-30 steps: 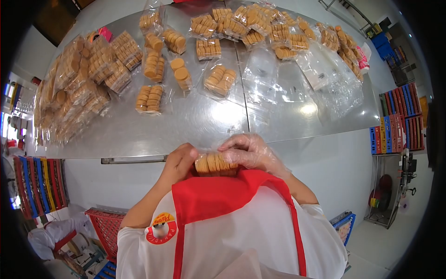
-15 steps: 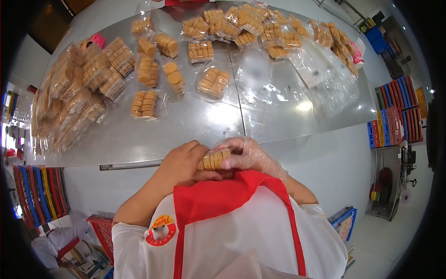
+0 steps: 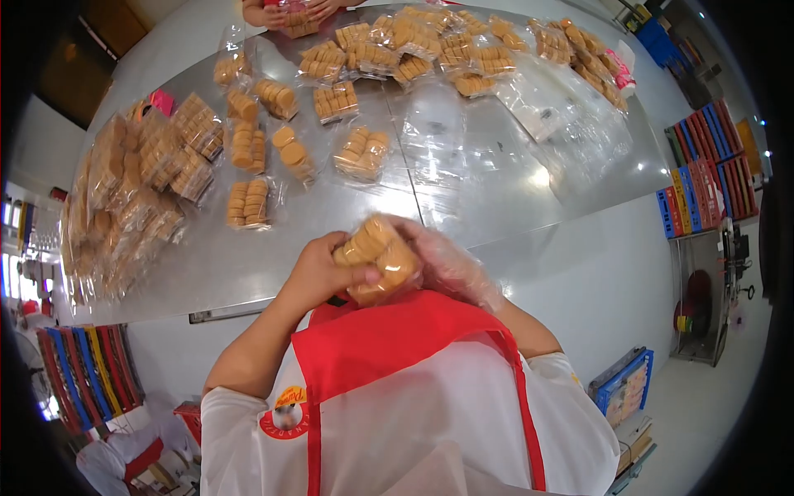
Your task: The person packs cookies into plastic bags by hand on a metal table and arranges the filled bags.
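Note:
Close to my chest, at the near edge of the table, I hold a clear bag of round cookies [image 3: 382, 258] with both hands. My left hand [image 3: 318, 269] is bare and closed round the bag's left side, its thumb lying across the front. A thin clear plastic glove covers my right hand [image 3: 451, 263], which grips the right side; its fingertips are partly hidden behind the bag. Stacked golden cookies show through the shiny film. Beyond my hands on the table lie another bag of cookies [image 3: 361, 154] and a smaller bag [image 3: 248, 203].
The metal table [image 3: 322, 217] carries a large heap of cookie bags [image 3: 124, 194] at left and another pile [image 3: 405, 41] at the back. Empty clear bags [image 3: 571, 124] lie at right. Across the table, another person's hands [image 3: 294, 15] hold a bag. Racks of coloured trays [image 3: 703, 174] stand at right.
The cookie bag between my hands has turned, its broad face now towards me, and risen slightly from my chest. Another person's hands have come into view at the far edge. The view has shifted slightly.

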A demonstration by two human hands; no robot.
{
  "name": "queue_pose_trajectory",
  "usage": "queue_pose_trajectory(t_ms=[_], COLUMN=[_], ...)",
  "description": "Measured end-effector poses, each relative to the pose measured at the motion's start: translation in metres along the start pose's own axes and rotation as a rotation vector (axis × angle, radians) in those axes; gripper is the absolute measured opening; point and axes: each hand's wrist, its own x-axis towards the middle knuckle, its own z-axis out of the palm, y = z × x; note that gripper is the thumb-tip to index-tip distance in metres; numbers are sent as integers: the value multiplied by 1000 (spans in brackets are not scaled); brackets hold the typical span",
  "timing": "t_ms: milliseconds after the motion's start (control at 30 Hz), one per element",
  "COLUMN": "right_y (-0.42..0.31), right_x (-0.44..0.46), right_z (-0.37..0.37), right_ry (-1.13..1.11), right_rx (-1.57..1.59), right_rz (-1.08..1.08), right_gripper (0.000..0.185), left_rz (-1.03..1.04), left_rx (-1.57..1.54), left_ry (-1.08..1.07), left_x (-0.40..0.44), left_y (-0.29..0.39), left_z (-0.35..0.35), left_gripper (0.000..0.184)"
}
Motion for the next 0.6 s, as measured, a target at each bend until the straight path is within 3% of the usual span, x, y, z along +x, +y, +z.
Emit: queue_pose_trajectory(t_ms=[100, 200, 233, 300, 433, 600], right_y=[-10, -18, -25, -24, -18, -15], right_x=[-11, -22, -32, -44, -62, -73], right_z=[19, 1, 5, -10, -22, -31], right_ry=[2, 187, 195, 218, 224, 267], right_rx=[134, -11, 40, 114, 229, 350], right_rz=[-368, -362, -364, -392, -431, -579], right_gripper=[124, 113, 98, 87, 80, 71], left_rz=[-11, -86, -110, -165, -202, -70], left_rx=[-493, -579, -488, -447, -247, 95], left_ry=[-50, -210, -184, -283, -305, -353], left_x=[27, 43, 41, 46, 50, 58], left_y=[1, 9, 17, 19, 17, 14], left_z=[34, 67, 81, 85, 96, 86], left_gripper=[48, 49, 54, 57, 61, 56])
